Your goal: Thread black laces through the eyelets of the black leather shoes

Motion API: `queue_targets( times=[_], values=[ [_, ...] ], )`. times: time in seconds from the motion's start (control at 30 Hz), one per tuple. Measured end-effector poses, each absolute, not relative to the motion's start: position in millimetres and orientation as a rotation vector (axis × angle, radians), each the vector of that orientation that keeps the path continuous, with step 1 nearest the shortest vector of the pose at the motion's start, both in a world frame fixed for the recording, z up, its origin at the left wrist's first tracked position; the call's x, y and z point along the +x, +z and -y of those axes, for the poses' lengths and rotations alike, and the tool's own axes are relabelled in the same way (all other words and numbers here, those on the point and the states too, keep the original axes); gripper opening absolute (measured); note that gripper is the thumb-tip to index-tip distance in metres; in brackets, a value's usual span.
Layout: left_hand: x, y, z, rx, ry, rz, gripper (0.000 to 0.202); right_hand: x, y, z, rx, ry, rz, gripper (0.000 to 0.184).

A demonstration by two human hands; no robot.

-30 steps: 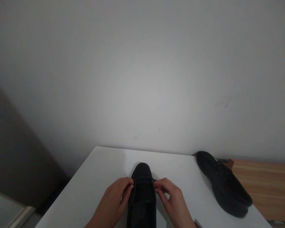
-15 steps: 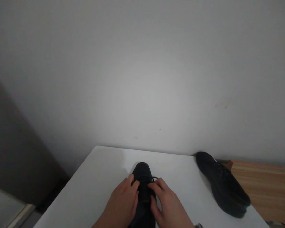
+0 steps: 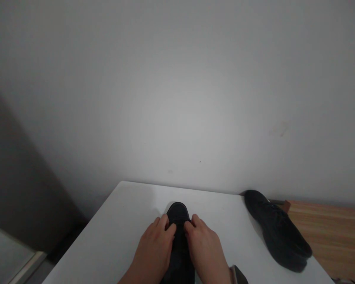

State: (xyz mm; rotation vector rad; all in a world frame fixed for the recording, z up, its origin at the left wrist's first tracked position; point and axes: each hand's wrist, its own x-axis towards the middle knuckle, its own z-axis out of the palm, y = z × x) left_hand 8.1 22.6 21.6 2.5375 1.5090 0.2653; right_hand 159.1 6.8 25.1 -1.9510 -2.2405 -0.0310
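Observation:
A black lace-up shoe point(image 3: 178, 211) lies on the white tabletop point(image 3: 225, 221), its toe pointing away from me. My left hand point(image 3: 156, 242) is closed at the shoe's left edge, with its thumb over the upper. On the opposite edge my right hand point(image 3: 205, 246) grips in the same way, thumb and fingers curled in at the lacing area. Between the two thumbs shows the dark tongue point(image 3: 180, 238). My fingers cover the eyelets, and I cannot make out whether a lace is pinched in them. A dark band point(image 3: 238, 275) circles my right wrist.
A second black shoe point(image 3: 276, 228) rests at the table's right edge, toe towards the wall. Behind the table rises a pale wall point(image 3: 177, 98). Wood-grain boards point(image 3: 328, 232) lie beyond the right edge. A light-coloured panel point(image 3: 8, 256) stands at the lower left.
My right hand has turned and closed in against the shoe's side. The lace loop that stuck out by its fingertips no longer shows. My left hand has barely shifted.

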Motion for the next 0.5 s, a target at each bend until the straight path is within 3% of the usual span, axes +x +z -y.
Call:
queue_targets(
  times=[0.1,0.23,0.5],
  values=[
    [6,26,-20,2.494,0.415,-1.447,0.026,165,24,-4,-1.803,0.008,2.17,0.024],
    [-1,36,-13,2.337,0.729,-1.189,0.022,177,31,5,-1.505,0.39,1.987,0.022],
    [-31,80,13,1.814,1.133,-0.953,0.026,210,86,41,-0.976,0.778,1.466,0.017]
  ],
)
